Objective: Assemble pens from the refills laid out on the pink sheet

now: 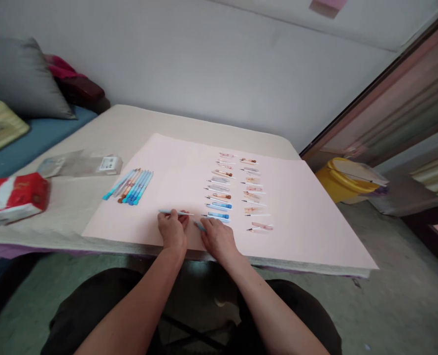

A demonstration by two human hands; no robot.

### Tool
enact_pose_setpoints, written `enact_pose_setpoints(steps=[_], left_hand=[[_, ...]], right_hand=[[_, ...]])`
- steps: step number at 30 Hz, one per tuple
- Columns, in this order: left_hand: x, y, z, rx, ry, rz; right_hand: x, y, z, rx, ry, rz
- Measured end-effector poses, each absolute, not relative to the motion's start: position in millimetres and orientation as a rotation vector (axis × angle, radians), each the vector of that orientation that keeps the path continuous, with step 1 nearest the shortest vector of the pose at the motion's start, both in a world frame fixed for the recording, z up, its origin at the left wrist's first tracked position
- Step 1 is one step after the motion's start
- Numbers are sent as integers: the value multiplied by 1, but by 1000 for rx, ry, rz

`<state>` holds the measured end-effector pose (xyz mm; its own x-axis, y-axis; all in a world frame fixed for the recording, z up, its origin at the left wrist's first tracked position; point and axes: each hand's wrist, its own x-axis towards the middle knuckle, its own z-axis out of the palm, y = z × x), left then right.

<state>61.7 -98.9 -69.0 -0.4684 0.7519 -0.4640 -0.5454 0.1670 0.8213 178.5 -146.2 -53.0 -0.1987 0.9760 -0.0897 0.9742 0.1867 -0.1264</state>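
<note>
Head view: two bare hands work near the front edge of a pale pink sheet [300, 236] spread on a cloth-covered counter [204, 129].
Left hand [173, 230]: fingers [173, 214] pinched on a slender pale blue pen piece [164, 211]; its thin white end points right, toward the other hand. Contact with the sheet cannot be told.
Right hand [219, 238]: fingers bent low over the sheet, a darker blue piece [198, 226] showing at the thumb side. Gripped or merely touched: cannot tell.
Pen bunch [133, 186]: blue, grey and brown pens side by side, beyond and left of the left hand; they look whole.
Middle column [219, 189]: short printed barrels with thin rods beside them. Nearest blue set [218, 215] lies just past the right fingers.
Right column [253, 189]: similar sets, pale ones mostly, well apart from both hands.
Step in hand (judged): one pen handled as separate parts; joining or parting cannot be told.
Next move calls for (judged): a light pinch, both pieces kept in line, and the right fingers clear of the nearest set.
Left side of counter: clear packaging [79, 163] and a red-and-white box [15, 198], both off the sheet.
</note>
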Motion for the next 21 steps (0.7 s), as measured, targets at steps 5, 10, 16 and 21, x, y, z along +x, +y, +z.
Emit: enact_pose_setpoints(steps=[5,10,16,21], left_hand=[[55,-95,-57,197,1295,1609],[53,-95,-54,185,1269,1590],[51,-94,-56,177,1248,1585],[51,-95,-54,177,1243,1576]], right_hand=[[168,-137,-53,-2005,-2447,308],[162,-131,-54,-1998,-2486,314],[161,-130,-58,-1993,-2434,314],[161,-130,-61,-1998,-2417,318]])
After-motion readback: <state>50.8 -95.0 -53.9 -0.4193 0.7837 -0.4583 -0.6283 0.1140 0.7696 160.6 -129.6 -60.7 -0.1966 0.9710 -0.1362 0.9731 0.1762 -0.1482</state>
